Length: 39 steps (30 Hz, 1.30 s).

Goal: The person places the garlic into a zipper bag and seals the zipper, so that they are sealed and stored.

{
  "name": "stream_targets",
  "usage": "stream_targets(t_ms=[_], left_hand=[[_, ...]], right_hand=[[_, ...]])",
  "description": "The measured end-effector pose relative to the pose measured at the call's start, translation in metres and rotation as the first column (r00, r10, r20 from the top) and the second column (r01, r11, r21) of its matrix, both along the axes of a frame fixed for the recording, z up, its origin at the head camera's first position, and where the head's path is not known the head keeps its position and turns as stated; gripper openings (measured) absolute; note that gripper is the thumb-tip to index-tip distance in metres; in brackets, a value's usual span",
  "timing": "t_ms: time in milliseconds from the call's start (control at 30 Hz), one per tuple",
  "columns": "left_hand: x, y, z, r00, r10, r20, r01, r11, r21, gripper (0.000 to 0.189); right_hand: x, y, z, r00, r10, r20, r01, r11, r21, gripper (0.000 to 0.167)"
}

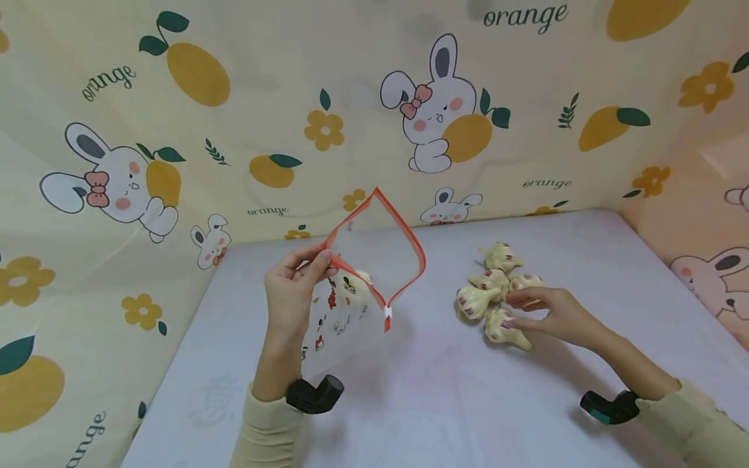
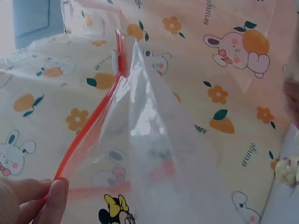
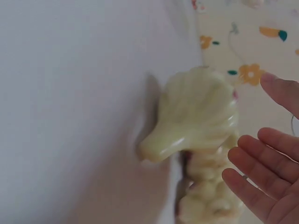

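My left hand (image 1: 292,289) pinches the orange-red zip edge (image 1: 418,250) of a clear zip bag (image 1: 345,322) between thumb and fingers. The bag's mouth gapes in a diamond shape, with a white slider (image 1: 388,312) at its near corner. Cartoon figures are printed on the bag; Minnie Mouse (image 2: 117,210) shows in the left wrist view. On the right, several garlic bulbs (image 1: 478,302) lie in a cluster. My right hand (image 1: 552,318) is beside the nearest garlic bulb (image 1: 503,327), its thumb and fingers spread and apart from the bulb (image 3: 196,107) in the right wrist view.
A white tabletop (image 1: 445,403) lies under both hands. Behind it hangs a cream cloth (image 1: 351,58) printed with rabbits and oranges, and more printed cloth (image 1: 702,214) borders the right side. Dark wrist cameras (image 1: 316,394) sit on both wrists.
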State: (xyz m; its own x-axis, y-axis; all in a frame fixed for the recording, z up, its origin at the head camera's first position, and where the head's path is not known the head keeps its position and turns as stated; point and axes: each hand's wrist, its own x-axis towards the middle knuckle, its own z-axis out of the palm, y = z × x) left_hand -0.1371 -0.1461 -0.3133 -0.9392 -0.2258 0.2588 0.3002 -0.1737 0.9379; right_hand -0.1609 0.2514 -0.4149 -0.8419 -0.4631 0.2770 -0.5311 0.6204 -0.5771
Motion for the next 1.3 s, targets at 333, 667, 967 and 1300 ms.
stream_targets(t_ms=[333,667,967,1300], left_hand=[[-0.002,-0.003,-0.007,1.000,-0.007,0.002,0.007,1.000,0.001,0.014],[-0.001,0.001,0.000,0.999,-0.003,0.040,0.005,1.000,-0.027,0.026],[0.000,0.001,0.001,0.999,-0.001,0.038,0.002,1.000,-0.005,0.021],[0.004,0.002,-0.004,0.999,0.001,0.048,-0.003,0.999,0.042,0.015]], right_hand=[[0.006,0.011,-0.016,1.000,-0.021,-0.010,0.021,1.000,-0.011,0.046],[0.009,0.008,-0.025,1.000,-0.021,0.020,0.021,1.000,-0.015,0.050],[0.004,0.001,-0.033,1.000,-0.004,0.017,0.004,0.999,-0.035,0.064],[0.002,-0.005,-0.034,0.990,-0.036,0.136,0.038,0.999,-0.012,0.063]])
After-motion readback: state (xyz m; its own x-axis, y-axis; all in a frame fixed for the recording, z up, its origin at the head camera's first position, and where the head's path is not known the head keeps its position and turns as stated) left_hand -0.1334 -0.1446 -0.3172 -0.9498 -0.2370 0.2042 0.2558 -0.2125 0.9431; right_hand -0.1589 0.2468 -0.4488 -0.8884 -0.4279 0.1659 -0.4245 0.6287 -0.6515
